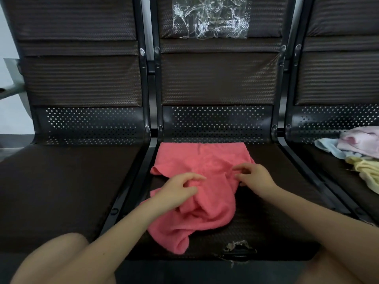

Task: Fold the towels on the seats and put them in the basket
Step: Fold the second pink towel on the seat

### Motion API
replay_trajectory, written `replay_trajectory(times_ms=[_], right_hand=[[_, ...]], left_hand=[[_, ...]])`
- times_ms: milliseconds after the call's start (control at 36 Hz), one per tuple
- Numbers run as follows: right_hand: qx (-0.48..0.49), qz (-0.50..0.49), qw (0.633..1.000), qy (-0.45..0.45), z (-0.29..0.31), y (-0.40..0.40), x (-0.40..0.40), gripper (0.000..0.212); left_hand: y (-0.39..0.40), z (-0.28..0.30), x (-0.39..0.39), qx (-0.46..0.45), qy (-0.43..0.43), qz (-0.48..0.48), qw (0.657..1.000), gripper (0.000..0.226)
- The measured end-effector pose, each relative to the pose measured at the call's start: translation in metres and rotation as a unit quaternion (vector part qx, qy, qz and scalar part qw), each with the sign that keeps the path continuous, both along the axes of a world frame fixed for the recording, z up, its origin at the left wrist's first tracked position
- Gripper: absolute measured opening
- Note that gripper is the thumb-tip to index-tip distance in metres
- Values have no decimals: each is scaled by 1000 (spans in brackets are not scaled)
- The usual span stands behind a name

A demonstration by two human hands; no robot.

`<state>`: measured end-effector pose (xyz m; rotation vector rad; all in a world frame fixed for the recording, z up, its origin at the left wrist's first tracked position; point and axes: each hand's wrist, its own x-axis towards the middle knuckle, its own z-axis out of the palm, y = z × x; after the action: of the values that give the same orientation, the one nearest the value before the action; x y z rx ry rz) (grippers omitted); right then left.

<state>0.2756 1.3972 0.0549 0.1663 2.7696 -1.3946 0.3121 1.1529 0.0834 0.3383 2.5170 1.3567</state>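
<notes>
On middle seat (272, 181), crumpled pink towel (205, 203), no readable writing

Towel (196, 160) on middle seat (287, 191)
</notes>
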Motion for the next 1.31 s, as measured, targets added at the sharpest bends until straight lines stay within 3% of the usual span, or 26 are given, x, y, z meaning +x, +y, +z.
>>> replay_trajectory(times_ms=[139, 278, 389, 472, 583, 611, 667, 722, 750, 917, 1083, 1167, 1306], right_hand=[[-183, -64, 980, 49, 36, -1, 1, 30], [-377, -106, 915, 100, 69, 14, 4, 24], [-460, -114, 872, 119, 77, 25, 7, 24], [-485, -89, 866, 87, 74, 26, 6, 32], [-361, -48, 931, -33, 56, 24, -2, 40], [-299, -49, 951, -65, 48, 25, -4, 41], [-153, -48, 980, -116, 31, 28, -7, 38], [-6, -23, 987, -160, 18, 31, -7, 36], [37, -8, 985, -166, 15, 32, -6, 38], [31, 60, 987, -145, 9, 25, -7, 61], [59, 134, 979, -139, 6, 15, -4, 69], [102, 170, 972, -124, 11, 16, -1, 70], [176, 198, 956, -126, 17, 22, 6, 89]], left_hand=[[-14, 27, -3, 161, -1, 78, 984, 39], [-44, 53, -9, 393, -78, 182, 898, 34], [-65, 53, -20, 435, -97, 221, 867, 33], [-68, 45, -28, 401, -101, 264, 872, 33], [-66, 24, -44, 321, -114, 326, 882, 37], [-65, 18, -48, 256, -102, 337, 900, 37], [-63, 8, -50, 28, -54, 312, 948, 44], [-63, -4, -47, -186, -33, 235, 953, 56], [-64, -10, -46, -237, -40, 203, 949, 58], [-61, -21, -41, -287, -64, 127, 947, 66], [-55, -17, -39, -243, -18, 135, 960, 67], [-56, -20, -36, -287, 14, 113, 951, 71], [-64, -17, -32, -348, 49, 109, 930, 64]])
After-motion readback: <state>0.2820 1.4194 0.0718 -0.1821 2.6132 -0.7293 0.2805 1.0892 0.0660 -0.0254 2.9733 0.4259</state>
